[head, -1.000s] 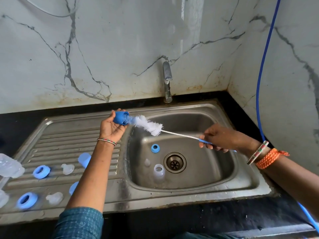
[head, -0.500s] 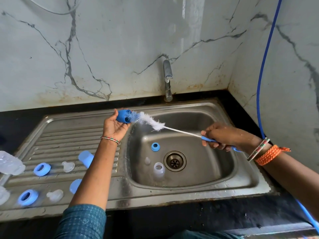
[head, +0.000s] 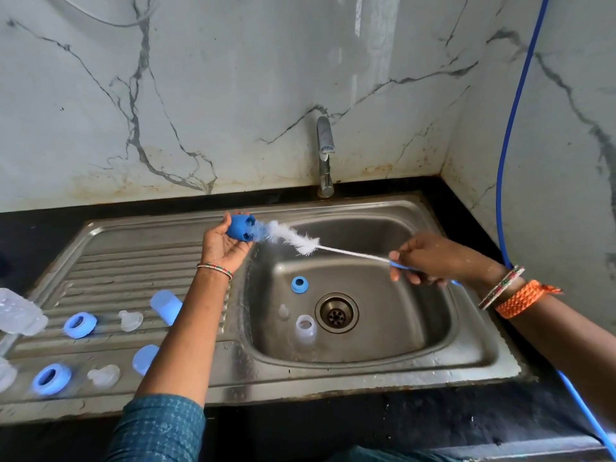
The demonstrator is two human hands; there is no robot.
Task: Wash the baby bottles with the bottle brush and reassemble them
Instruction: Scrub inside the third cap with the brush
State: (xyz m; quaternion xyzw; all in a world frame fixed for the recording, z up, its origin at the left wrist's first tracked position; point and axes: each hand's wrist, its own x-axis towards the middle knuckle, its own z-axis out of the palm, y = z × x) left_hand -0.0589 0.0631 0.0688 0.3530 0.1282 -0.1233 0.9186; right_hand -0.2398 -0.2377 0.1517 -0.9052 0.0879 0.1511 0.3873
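Note:
My left hand holds a blue bottle cap above the sink's left rim, its opening facing right. My right hand grips the blue handle of the bottle brush, whose white bristle tip sits in the cap's mouth. In the steel sink basin lie a blue collar ring, a clear nipple and a clear bottle beside the drain.
On the ridged drainboard lie two blue rings, two clear nipples, two pale blue caps and clear bottles at the left edge. A tap stands behind the basin; a blue hose hangs at right.
The brush tip has slid further into the blue cap, and my right hand moved slightly left and up with the handle. The left hand tilted the cap a little.

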